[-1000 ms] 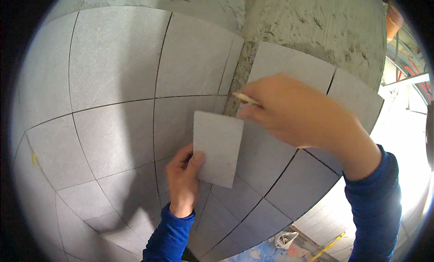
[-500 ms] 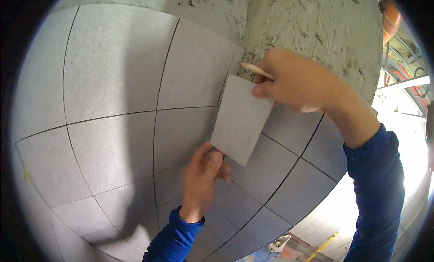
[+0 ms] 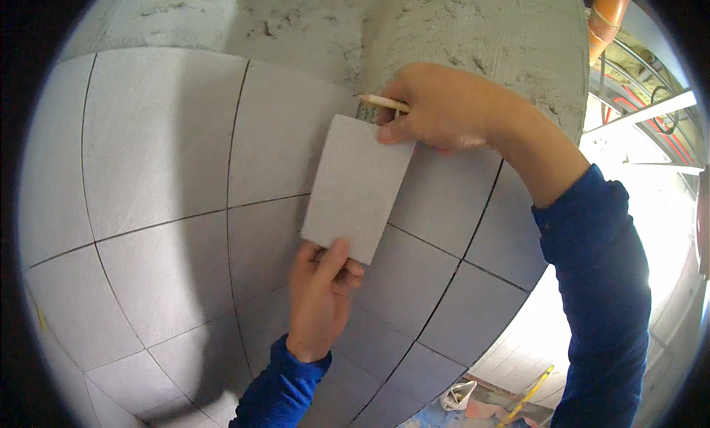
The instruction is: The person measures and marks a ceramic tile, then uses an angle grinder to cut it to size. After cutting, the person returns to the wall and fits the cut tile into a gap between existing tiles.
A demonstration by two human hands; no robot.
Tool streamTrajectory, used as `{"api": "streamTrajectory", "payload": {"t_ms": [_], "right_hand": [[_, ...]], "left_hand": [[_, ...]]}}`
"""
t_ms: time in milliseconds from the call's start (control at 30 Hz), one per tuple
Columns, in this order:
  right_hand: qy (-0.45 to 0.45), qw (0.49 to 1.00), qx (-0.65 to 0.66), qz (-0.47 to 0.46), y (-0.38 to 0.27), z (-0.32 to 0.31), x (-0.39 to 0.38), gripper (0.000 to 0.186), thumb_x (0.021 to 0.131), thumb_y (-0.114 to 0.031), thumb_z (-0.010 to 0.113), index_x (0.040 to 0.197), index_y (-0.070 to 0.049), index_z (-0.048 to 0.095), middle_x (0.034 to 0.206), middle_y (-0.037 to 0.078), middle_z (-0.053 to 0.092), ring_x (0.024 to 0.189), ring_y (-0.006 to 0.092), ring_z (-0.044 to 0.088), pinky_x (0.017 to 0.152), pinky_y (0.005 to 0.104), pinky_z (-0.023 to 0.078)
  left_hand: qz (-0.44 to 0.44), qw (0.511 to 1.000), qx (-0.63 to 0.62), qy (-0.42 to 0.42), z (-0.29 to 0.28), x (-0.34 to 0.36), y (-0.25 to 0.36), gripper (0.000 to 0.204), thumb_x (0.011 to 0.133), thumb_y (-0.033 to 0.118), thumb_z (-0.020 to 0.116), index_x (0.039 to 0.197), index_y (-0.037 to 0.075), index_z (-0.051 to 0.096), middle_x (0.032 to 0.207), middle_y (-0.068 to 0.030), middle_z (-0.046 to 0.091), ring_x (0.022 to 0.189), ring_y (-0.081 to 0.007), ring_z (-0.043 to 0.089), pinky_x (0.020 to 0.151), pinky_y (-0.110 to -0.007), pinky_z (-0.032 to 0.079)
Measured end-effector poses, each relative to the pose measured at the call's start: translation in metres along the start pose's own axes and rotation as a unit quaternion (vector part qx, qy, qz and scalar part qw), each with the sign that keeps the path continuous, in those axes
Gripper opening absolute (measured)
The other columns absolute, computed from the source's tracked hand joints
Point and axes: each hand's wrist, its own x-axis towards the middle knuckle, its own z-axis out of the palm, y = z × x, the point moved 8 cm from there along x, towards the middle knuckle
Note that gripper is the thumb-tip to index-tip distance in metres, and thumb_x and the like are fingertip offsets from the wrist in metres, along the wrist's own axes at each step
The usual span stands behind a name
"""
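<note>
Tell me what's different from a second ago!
The small tile moved up. The right hand took hold near its upper right corner, and the left hand shifted from its left side to its bottom edge. The pencil stayed in the right hand.

Orange pipe (image 3: 609, 15) at upper right, cables (image 3: 631, 100) below it, yellow stick (image 3: 526, 396) lower down

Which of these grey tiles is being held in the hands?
The small tile in the middle, tilted slightly: the left hand grips its lower edge, the right hand its upper right corner. The other tiles sit in rows, unheld.
</note>
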Motion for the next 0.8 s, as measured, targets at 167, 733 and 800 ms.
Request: {"api": "streamTrajectory", "payload": {"t_ms": [167,733,800], "right_hand": [[0.093,0.991,0.028,-0.087,-0.016,-0.019,-0.008,0.036,0.084,-0.032,0.072,0.097,0.002,0.073,0.072,0.009,0.067,0.053,0.0177,0.062,0.051,0.0347,0.047],[0.085,0.995,0.034,0.037,0.019,-0.012,0.026,0.041,0.078,-0.013,0.079,0.114,0.004,0.069,0.085,0.011,0.068,0.071,0.0201,0.066,0.059,0.0346,0.055],[0.077,0.996,0.038,0.037,0.018,-0.011,0.030,0.040,0.079,-0.014,0.079,0.113,0.004,0.069,0.086,0.012,0.069,0.073,0.0210,0.067,0.060,0.0342,0.056]], "left_hand": [[0.279,0.931,0.208,0.109,-0.007,-0.021,0.045,0.012,0.099,0.008,0.067,0.107,0.000,0.062,0.095,-0.0053,0.066,0.076,-0.0156,0.069,0.060,-0.032,0.057],[0.140,0.980,0.127,0.067,0.002,0.013,0.006,0.044,0.103,0.020,0.064,0.138,-0.005,0.055,0.127,-0.0133,0.062,0.117,-0.0192,0.060,0.104,-0.036,0.046],[0.119,0.977,0.162,0.068,0.003,0.020,0.006,0.049,0.103,0.027,0.065,0.139,-0.005,0.053,0.125,-0.0124,0.063,0.116,-0.0181,0.060,0.103,-0.035,0.046]]}}
